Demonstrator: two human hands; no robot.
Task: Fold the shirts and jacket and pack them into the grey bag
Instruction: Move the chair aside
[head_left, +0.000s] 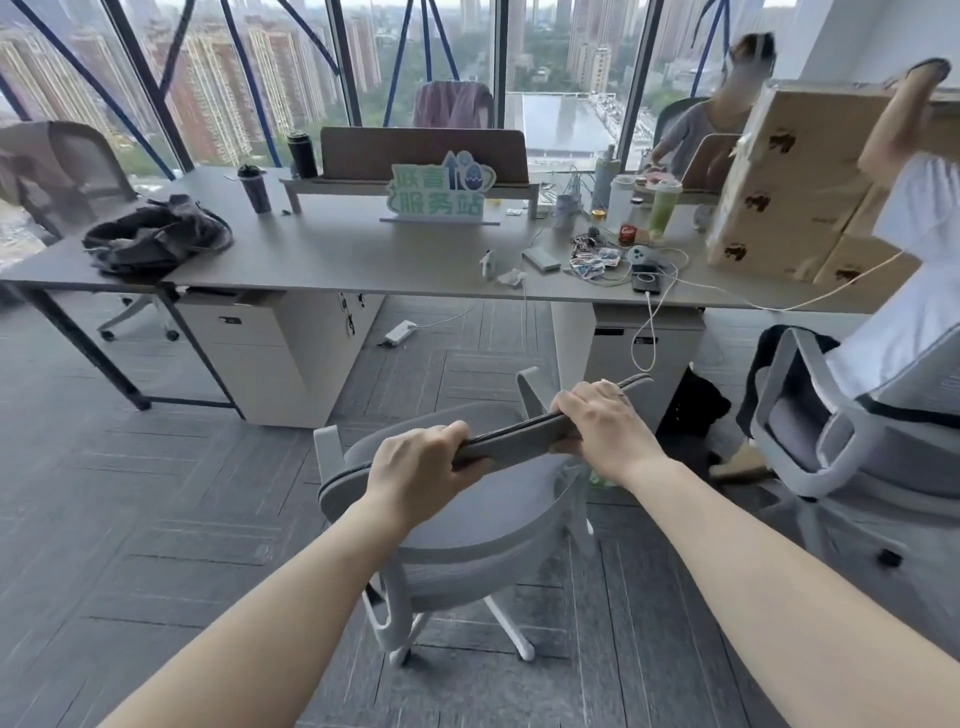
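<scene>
I see the long grey desk (332, 249); on its left end lies the grey bag (156, 236), dark, crumpled and slumped open. In front of the desk stands a grey chair (467, 525); my left hand (415, 462) and right hand (597, 421) both grip its backrest top.

**Greys Indoors, Green on the Sign**

The office chair (457, 525) is pale grey with a white frame. The bag (156, 236) is dark charcoal grey on a light grey bench (363, 254). The carpet (156, 519) shows grey tiles in striped, alternating directions. The sign (441, 192) has green characters on white. Cardboard boxes (789, 182) are tan with dark brown marks. A tumbler (662, 205) is light green.
</scene>
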